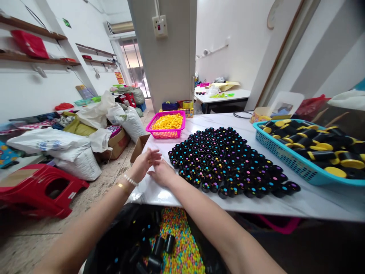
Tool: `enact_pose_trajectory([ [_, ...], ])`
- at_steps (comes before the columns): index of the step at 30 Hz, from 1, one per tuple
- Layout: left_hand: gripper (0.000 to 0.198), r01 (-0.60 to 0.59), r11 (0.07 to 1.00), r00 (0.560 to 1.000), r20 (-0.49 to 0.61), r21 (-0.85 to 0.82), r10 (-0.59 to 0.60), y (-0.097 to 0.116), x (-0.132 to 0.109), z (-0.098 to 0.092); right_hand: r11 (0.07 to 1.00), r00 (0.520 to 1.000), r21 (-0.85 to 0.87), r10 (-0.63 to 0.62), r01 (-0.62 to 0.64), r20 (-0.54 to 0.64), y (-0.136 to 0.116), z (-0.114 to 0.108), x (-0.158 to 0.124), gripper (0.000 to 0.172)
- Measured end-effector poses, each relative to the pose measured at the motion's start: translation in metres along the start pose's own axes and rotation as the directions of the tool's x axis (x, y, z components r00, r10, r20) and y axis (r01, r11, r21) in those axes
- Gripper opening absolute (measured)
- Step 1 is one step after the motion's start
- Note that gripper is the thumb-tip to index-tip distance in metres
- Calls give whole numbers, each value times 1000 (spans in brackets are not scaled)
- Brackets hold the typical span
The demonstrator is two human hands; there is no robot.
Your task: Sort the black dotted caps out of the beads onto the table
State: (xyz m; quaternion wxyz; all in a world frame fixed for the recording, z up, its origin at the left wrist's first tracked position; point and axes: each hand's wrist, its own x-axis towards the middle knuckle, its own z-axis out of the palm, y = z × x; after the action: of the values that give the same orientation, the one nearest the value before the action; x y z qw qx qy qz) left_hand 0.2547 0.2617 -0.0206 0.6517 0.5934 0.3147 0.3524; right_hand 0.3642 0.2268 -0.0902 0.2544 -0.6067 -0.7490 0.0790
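My left hand [146, 163], with a pearl bracelet at its wrist, is at the table's left edge, fingers stretched out. Beside it, my right hand [163, 173] is low over the white table [159, 194], thumb apart from its fingers; the hands overlap slightly in view. I see nothing held in either one. Right of them stand many small black cups [209, 156] in close rows, with coloured beads inside. Below my forearms, a black-lined container [114, 232] holds multicoloured beads [182, 238] and loose black cups [158, 247].
A pink basket [165, 134] of yellow rings [168, 121] stands at the table's back left. On the right, a blue basket [296, 161] holds black cylinders and yellow lids [336, 172]. Red stools [51, 190] and white sacks [76, 163] occupy the floor at left.
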Motion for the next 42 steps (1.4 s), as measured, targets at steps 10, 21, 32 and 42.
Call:
enact_pose_trajectory([
  [10, 54, -238, 802, 904, 426, 548, -23, -77, -267, 12, 998, 993, -38, -35, 39, 112, -9, 1, -13, 74],
  [21, 37, -224, 551, 973, 218, 804, 78, -110, -308, 6, 967, 964, 5, -255, 255, 80, -48, 3, -142, 63],
  [32, 37, -413, 538, 897, 225, 734, 382, -73, -195, 27, 980, 910, -1, -184, 197, -372, -45, -74, -202, 37],
  [42, 43, -538, 369, 771, 267, 757, 578, -65, -9, 39, 959, 965, 209, -144, 191, -219, -47, -14, -255, 38],
])
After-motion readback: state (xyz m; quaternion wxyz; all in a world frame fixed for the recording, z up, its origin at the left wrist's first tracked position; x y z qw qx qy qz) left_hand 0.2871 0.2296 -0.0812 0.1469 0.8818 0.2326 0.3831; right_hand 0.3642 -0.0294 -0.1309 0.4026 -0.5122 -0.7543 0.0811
